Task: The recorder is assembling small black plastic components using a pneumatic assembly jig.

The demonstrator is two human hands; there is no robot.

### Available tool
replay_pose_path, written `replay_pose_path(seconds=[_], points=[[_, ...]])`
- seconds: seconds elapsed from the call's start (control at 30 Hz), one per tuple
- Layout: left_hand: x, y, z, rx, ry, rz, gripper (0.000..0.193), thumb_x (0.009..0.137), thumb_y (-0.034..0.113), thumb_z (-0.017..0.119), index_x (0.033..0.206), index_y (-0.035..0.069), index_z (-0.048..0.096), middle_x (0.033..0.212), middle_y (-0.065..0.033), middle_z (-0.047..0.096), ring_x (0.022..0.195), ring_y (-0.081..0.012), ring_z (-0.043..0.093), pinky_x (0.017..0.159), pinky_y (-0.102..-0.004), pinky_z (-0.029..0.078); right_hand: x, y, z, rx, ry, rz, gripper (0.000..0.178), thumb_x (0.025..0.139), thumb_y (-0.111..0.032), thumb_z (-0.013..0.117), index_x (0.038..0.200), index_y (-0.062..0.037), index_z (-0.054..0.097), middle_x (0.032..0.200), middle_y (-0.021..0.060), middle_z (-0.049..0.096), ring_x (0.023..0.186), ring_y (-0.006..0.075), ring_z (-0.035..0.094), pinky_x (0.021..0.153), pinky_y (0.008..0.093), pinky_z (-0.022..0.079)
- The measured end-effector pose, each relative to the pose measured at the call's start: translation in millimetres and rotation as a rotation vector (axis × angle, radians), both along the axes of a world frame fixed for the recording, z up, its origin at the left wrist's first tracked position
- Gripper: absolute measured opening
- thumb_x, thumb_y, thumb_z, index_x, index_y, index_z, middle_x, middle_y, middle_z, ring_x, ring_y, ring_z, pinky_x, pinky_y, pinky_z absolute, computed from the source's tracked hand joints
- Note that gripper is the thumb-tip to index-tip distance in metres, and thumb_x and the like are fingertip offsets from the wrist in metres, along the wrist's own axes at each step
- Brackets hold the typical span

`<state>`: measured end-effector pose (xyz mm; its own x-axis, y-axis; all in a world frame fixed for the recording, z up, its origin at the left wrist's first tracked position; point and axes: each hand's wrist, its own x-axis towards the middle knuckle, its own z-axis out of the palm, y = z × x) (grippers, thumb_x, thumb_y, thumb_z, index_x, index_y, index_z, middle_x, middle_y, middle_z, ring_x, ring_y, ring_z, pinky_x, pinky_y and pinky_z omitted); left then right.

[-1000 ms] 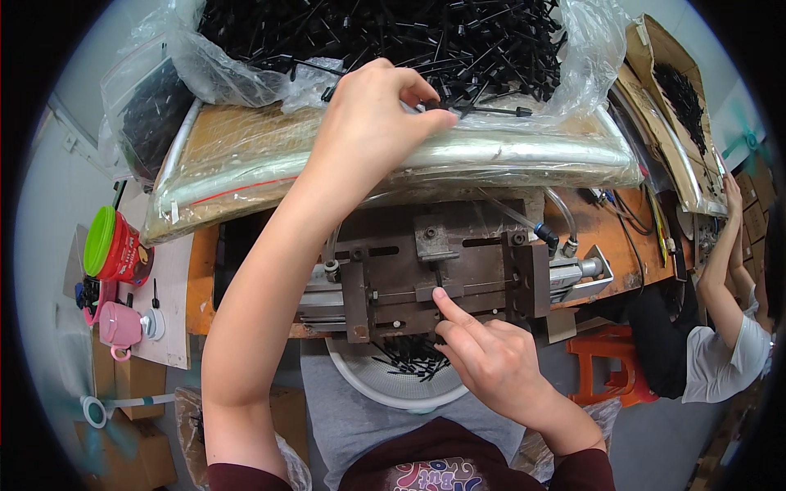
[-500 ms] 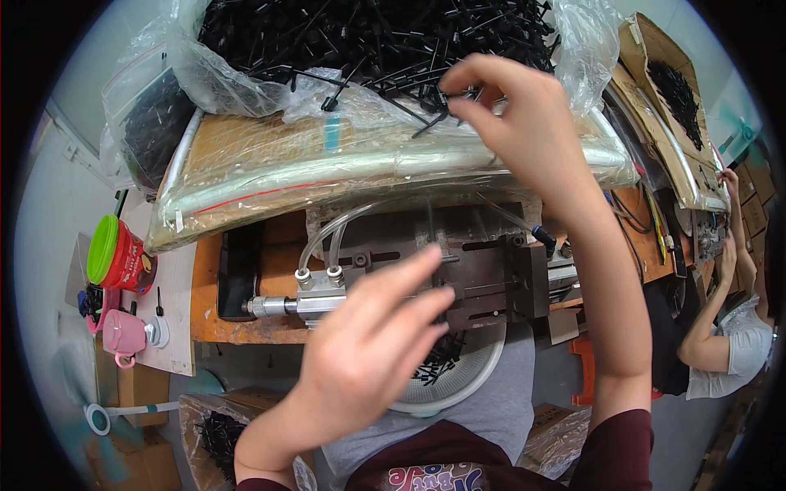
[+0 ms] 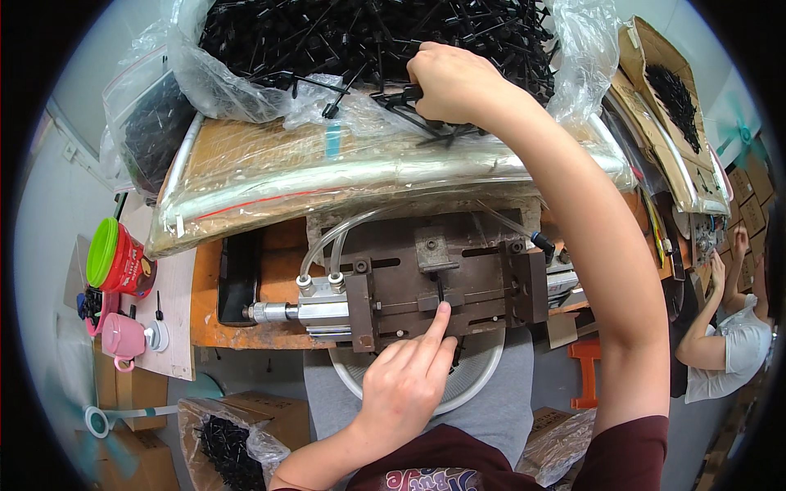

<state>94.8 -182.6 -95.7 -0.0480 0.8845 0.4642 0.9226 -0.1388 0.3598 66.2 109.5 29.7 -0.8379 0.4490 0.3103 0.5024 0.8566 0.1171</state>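
Note:
My left hand (image 3: 409, 368) reaches over the front of a dark metal fixture (image 3: 401, 282), its index finger stretched out and the others loosely bent. That fingertip touches the lower end of a small black pin-like part (image 3: 440, 288) in the middle block. Nothing is gripped by this hand. My right hand (image 3: 458, 82) is at the near edge of a big heap of thin black plastic parts (image 3: 327, 41). Its fingers are curled round a black plastic part (image 3: 401, 96), partly hidden by the hand.
Clear plastic sheeting (image 3: 237, 90) lines the heap's tray. Air hoses (image 3: 336, 233) run to a silver cylinder (image 3: 323, 315). Below the fixture, a white basket (image 3: 483, 368) rests on my lap. Left are a red tub (image 3: 131, 262) and pink cup (image 3: 123, 335). Another person (image 3: 729, 344) works at right.
My right hand has moved left and turned down onto the heap, closing on a part. My left hand has dropped lower, its index finger now at the fixture's middle.

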Motion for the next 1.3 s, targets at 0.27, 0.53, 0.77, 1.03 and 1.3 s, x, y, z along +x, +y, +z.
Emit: replay_pose_path(seconds=[0.27,0.53,0.77,1.03,1.3], points=[[-5.2,7.9,4.0,-0.034,0.014,0.012,0.025,0.072,0.008,0.079,0.095,0.003,0.07,0.134,-0.0181,0.063,0.066,-0.0206,0.068,0.064,-0.0291,0.054,30.1,-14.9,10.6,-0.1,0.047,0.106,0.026,0.078,-0.004,0.069,0.103,-0.0003,0.071,0.102,0.018,0.072,0.105,0.0344,0.068,0.089,0.0442,0.057],[-8.8,4.3,5.5,-0.077,0.001,0.004,0.026,0.075,0.012,0.08,0.098,0.005,0.071,0.134,-0.0153,0.063,0.059,-0.0189,0.066,0.058,-0.0275,0.052,74.8,-29.9,10.9,-0.089,0.605,0.324,0.025,0.084,-0.007,0.075,0.108,-0.0021,0.068,0.093,0.0057,0.067,0.075,0.0123,0.065,0.068,0.0264,0.054],[-6.7,-3.0,31.2,-0.06,-0.12,-0.065,0.038,0.077,0.02,0.083,0.11,0.005,0.071,0.128,-0.013,0.067,0.063,-0.0172,0.068,0.06,-0.0254,0.054,87.0,-4.9,-1.3,-1.009,0.982,0.12,0.028,0.086,-0.008,0.077,0.109,0.0031,0.067,0.094,0.0112,0.072,0.083,0.0156,0.072,0.073,0.0258,0.059],[-16.1,-10.1,40.3,0.226,-0.435,-0.063,0.041,0.076,-0.001,0.082,0.115,-0.001,0.07,0.119,-0.0177,0.07,0.082,-0.0176,0.072,0.072,-0.0274,0.06,104.2,-42.4,8.9,-0.818,1.167,0.225,0.026,0.085,-0.007,0.077,0.108,0.0018,0.069,0.096,0.0105,0.072,0.086,0.0157,0.071,0.079,0.025,0.057],[-13.5,-24.9,52.1,0.302,-0.834,-0.033,0.042,0.073,-0.004,0.084,0.112,-0.004,0.07,0.106,-0.0134,0.071,0.094,-0.0187,0.07,0.081,-0.0295,0.059,159.9,-185.2,-72.9,-0.154,0.643,0.632,0.035,0.074,0.004,0.066,0.108,0.0061,0.071,0.104,0.0197,0.071,0.085,0.0295,0.073,0.071,0.0355,0.063]])
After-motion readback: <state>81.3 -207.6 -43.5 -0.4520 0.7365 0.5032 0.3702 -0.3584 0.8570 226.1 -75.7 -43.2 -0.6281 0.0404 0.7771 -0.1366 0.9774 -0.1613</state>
